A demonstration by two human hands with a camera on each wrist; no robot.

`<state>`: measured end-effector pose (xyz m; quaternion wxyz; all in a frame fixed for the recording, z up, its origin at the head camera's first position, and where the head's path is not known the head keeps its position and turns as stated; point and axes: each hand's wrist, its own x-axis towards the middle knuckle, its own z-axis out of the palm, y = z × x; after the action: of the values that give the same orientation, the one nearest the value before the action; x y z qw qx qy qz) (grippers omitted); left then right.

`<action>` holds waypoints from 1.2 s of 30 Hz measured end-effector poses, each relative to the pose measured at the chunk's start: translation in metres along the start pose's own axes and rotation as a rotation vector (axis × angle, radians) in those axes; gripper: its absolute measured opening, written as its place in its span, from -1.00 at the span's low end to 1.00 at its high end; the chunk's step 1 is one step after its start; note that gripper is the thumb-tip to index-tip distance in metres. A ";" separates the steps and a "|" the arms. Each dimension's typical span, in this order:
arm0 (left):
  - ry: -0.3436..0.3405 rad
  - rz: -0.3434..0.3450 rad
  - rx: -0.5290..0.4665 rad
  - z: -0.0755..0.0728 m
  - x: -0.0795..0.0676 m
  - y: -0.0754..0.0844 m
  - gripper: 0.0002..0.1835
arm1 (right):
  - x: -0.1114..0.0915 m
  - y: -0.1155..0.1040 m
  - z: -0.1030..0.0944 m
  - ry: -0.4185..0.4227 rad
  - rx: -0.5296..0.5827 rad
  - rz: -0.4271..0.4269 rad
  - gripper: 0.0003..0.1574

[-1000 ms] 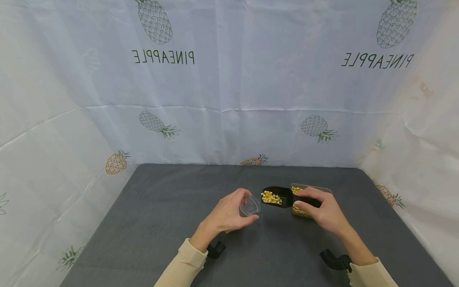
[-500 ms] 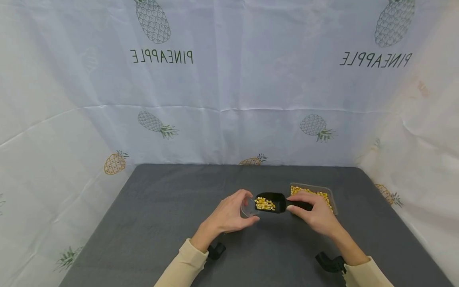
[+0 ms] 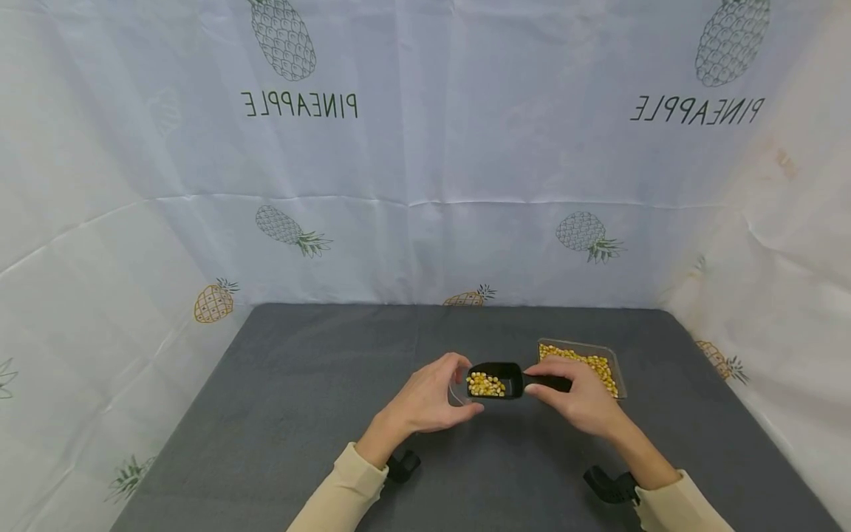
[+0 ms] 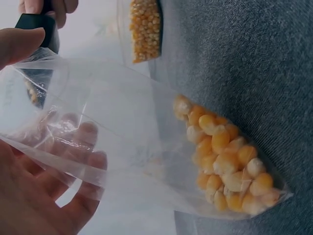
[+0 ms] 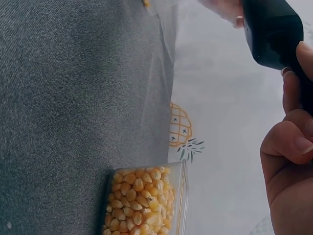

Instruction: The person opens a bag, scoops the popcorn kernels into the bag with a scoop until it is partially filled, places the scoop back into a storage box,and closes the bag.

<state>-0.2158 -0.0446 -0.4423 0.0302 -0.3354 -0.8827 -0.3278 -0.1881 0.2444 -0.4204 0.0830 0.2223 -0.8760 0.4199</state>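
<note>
My left hand holds a clear plastic bag by its mouth, fingers and thumb spread round the opening. Yellow corn kernels fill the bag's pointed lower end, close over the table in the left wrist view. A black scoop carries a small heap of kernels at its front. My right hand pinches its handle between thumb and fingers. The scoop's lip reaches in between the left thumb and fingers, overlapping the bag's mouth.
Behind the right hand, a clear rectangular container of corn kernels stands on the grey table. Pale pineapple-print curtains enclose the back and sides. A black wrist mount projects from the right wrist.
My right hand has moved left and slightly nearer with the loaded scoop, bringing its lip to the bag's mouth. More of the container shows now. The left hand has barely moved.
</note>
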 end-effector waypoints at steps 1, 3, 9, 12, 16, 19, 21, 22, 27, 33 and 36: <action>-0.002 -0.006 -0.002 0.000 0.000 0.000 -0.38 | 0.000 0.000 0.000 -0.006 -0.004 0.006 -0.71; -0.003 -0.016 -0.003 -0.001 0.000 0.001 -0.39 | 0.001 0.000 0.000 -0.017 -0.007 0.013 -0.71; 0.000 -0.006 0.000 -0.002 0.000 0.001 -0.39 | 0.003 -0.002 0.000 -0.043 0.008 0.008 -0.73; -0.003 0.007 0.007 -0.001 0.000 0.001 -0.39 | 0.005 -0.006 -0.001 -0.058 0.013 -0.019 -0.75; -0.005 0.013 0.015 0.001 0.001 0.001 -0.39 | 0.008 -0.011 -0.002 -0.083 -0.004 -0.049 -0.76; -0.003 0.015 0.020 0.002 0.001 0.001 -0.39 | 0.011 -0.013 -0.002 -0.098 -0.029 -0.058 -0.77; -0.003 0.016 0.023 0.002 0.001 0.002 -0.39 | 0.012 -0.015 -0.002 -0.106 -0.044 -0.062 -0.77; -0.003 0.016 0.024 0.002 0.001 0.002 -0.39 | 0.012 -0.015 -0.002 -0.109 -0.049 -0.066 -0.77; -0.001 0.015 0.028 0.003 0.001 0.002 -0.39 | 0.015 -0.017 -0.002 -0.130 -0.053 -0.088 -0.78; -0.008 0.014 0.027 0.002 0.000 0.003 -0.39 | 0.018 -0.021 -0.002 -0.152 -0.103 -0.114 -0.76; -0.018 0.005 0.015 0.002 0.000 0.003 -0.39 | 0.020 -0.023 -0.002 -0.156 -0.125 -0.138 -0.77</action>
<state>-0.2134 -0.0417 -0.4422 0.0257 -0.3401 -0.8846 -0.3181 -0.1953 0.2272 -0.3968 0.0568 0.3086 -0.8868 0.3394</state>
